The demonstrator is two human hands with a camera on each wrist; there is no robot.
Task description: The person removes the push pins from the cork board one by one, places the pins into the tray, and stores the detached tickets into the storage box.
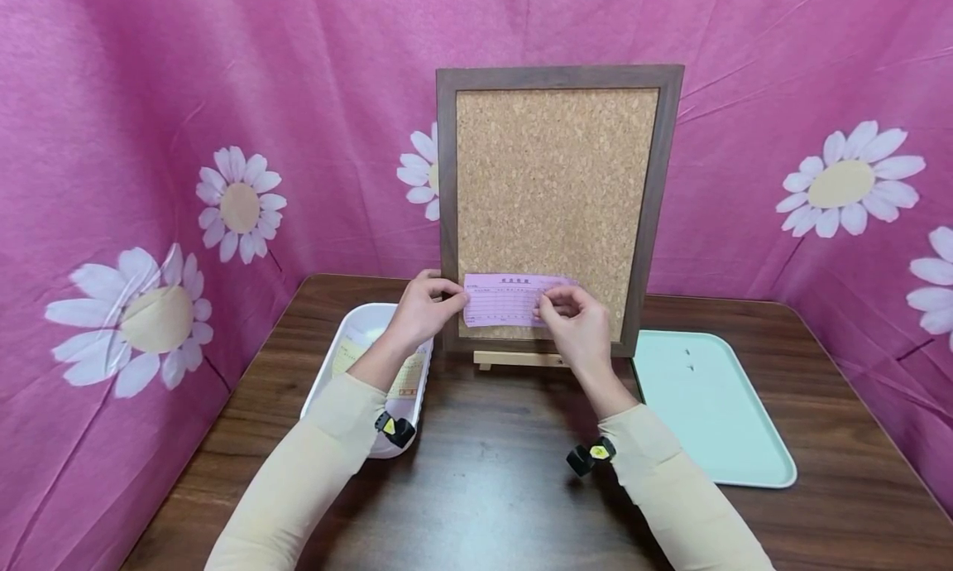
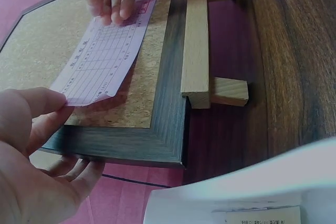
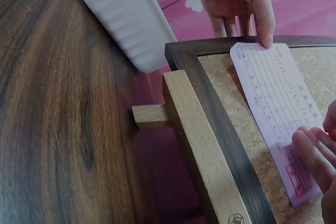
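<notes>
A pink printed slip (image 1: 502,299) lies against the lower part of a framed cork board (image 1: 551,182). My left hand (image 1: 428,306) pinches the slip's left end between thumb and forefinger. In the left wrist view its other fingers (image 2: 86,179) sit by the board's dark frame (image 2: 121,142), and the slip's near corner curls up. My right hand (image 1: 581,327) is at the right part of the slip, thumb and forefinger tips close together. In the right wrist view its fingertips (image 3: 310,153) overlap the slip near a red stamp; I cannot tell whether they pinch anything.
A light wooden easel ledge (image 1: 521,359) supports the board. Left of it, a white basket (image 1: 357,316) holds yellow printed slips (image 1: 408,374). On the right, a mint green tray (image 1: 715,422) carries small pins (image 1: 689,368). Pink flowered cloth (image 1: 335,99) hangs behind the wooden table (image 1: 476,488).
</notes>
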